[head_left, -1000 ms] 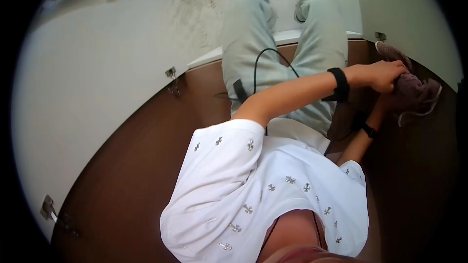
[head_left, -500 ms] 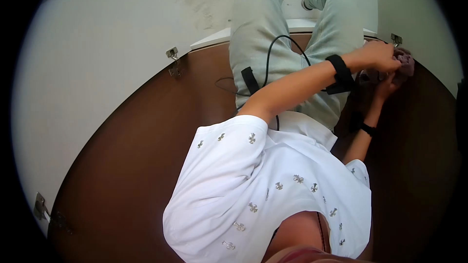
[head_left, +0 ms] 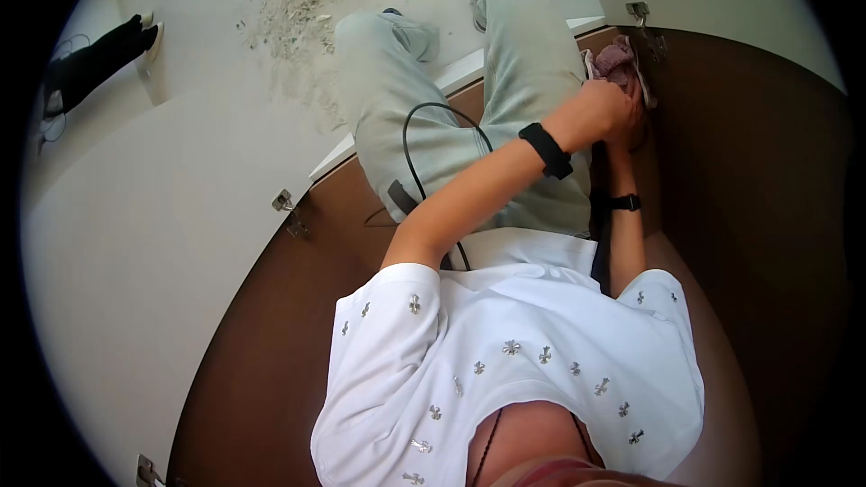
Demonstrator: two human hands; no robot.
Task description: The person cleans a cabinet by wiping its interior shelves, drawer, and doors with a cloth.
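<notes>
A purplish-brown cloth (head_left: 615,58) is bunched near the cabinet's front edge, beside my right thigh. My left hand (head_left: 603,112) reaches across my lap, fingers curled at the cloth's lower part. Close against it, my right hand (head_left: 637,108) grips the cloth from the right side, partly covered by the left. Both hands are closed, and the left fingertips are hidden. A wide black band (head_left: 546,150) circles my left wrist; a thin one (head_left: 624,203) is on the right. A black cable (head_left: 408,131) loops over my lap.
Brown cabinet panels (head_left: 244,370) surround me, with metal hinges (head_left: 638,16) along the edges and another hinge (head_left: 283,202) at left. Grey debris (head_left: 293,32) is scattered on the pale floor. Another person's dark-trousered legs (head_left: 101,61) show at upper left.
The view has turned, so my hands and the cloth sit further left and higher. My hands are now closer together at the cloth. The other person's legs and more floor debris have come into view.
</notes>
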